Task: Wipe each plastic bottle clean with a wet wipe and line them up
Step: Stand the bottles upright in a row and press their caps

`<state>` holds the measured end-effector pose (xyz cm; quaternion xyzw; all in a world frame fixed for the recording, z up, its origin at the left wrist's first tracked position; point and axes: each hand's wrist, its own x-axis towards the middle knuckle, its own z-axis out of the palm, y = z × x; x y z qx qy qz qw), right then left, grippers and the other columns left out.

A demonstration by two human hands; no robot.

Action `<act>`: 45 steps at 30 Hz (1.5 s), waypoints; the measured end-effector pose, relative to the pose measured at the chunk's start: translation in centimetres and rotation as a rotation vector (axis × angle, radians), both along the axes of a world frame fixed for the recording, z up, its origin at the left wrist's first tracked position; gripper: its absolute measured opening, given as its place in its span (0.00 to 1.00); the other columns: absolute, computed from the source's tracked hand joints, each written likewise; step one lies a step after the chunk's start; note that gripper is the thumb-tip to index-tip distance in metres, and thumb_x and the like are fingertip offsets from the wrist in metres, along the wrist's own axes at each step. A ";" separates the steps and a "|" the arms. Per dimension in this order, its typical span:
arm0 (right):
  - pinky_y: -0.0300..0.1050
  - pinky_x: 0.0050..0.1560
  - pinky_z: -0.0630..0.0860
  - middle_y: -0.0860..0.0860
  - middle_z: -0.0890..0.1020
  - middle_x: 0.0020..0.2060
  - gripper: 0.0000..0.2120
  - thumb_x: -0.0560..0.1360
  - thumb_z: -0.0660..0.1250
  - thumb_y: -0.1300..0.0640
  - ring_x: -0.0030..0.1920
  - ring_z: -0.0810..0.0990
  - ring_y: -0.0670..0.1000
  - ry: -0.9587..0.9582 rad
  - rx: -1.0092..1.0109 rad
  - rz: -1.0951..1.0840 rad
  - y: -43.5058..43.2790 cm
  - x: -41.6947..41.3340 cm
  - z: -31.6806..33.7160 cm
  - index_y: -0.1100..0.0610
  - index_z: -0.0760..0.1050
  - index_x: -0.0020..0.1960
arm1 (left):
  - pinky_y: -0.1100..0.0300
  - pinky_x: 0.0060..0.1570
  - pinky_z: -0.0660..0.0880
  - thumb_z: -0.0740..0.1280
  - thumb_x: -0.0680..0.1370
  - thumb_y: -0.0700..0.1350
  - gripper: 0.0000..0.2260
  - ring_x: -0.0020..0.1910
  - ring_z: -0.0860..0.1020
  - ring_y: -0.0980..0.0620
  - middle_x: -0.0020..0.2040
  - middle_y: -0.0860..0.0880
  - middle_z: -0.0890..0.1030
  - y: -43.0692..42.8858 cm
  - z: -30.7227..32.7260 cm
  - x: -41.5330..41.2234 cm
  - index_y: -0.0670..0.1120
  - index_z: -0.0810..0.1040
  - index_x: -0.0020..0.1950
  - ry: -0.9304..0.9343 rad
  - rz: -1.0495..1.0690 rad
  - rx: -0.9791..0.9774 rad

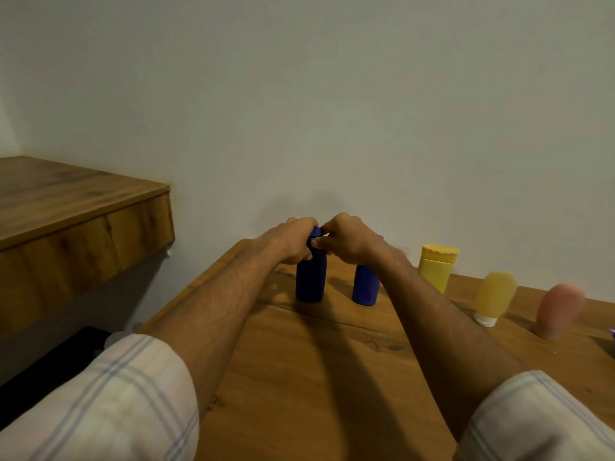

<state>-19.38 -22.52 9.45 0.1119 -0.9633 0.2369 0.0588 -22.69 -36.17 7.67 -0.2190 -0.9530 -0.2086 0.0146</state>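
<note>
Two dark blue bottles stand upright on the wooden table near the wall. My left hand grips the neck of the left blue bottle. My right hand pinches at that bottle's cap with thumb and fingers. The second blue bottle stands just to the right, partly behind my right wrist. Further right stand a yellow flip-top bottle, a soft yellow squeeze bottle on its white cap, and a pink squeeze bottle. No wet wipe shows.
A higher wooden shelf or desk juts out at the left, with a dark gap below it. The plain wall runs right behind the bottles. The table's left edge slants close to my left forearm.
</note>
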 end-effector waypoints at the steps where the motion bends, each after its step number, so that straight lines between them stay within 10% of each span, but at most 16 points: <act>1: 0.38 0.41 0.73 0.55 0.81 0.43 0.12 0.77 0.66 0.56 0.43 0.80 0.51 0.003 -0.002 -0.001 0.0 -0.1 -0.1 0.61 0.78 0.57 | 0.47 0.59 0.77 0.71 0.75 0.36 0.20 0.56 0.78 0.45 0.59 0.44 0.77 0.0 0.0 -0.1 0.46 0.71 0.64 0.001 0.000 0.002; 35: 0.39 0.45 0.71 0.56 0.81 0.51 0.16 0.76 0.68 0.55 0.45 0.78 0.50 0.081 -0.036 -0.076 -0.8 -1.3 -1.2 0.61 0.76 0.61 | 0.49 0.60 0.76 0.68 0.76 0.33 0.27 0.60 0.77 0.44 0.65 0.43 0.75 0.0 -0.3 -0.2 0.47 0.66 0.72 0.012 0.026 0.038; 45: 0.43 0.55 0.72 0.56 0.76 0.63 0.25 0.75 0.69 0.52 0.60 0.76 0.54 0.093 -0.022 -0.127 -0.1 0.3 -0.4 0.61 0.69 0.68 | 0.51 0.61 0.74 0.72 0.74 0.37 0.34 0.66 0.73 0.43 0.72 0.44 0.69 -0.3 0.9 1.2 0.49 0.61 0.76 0.164 0.096 -0.022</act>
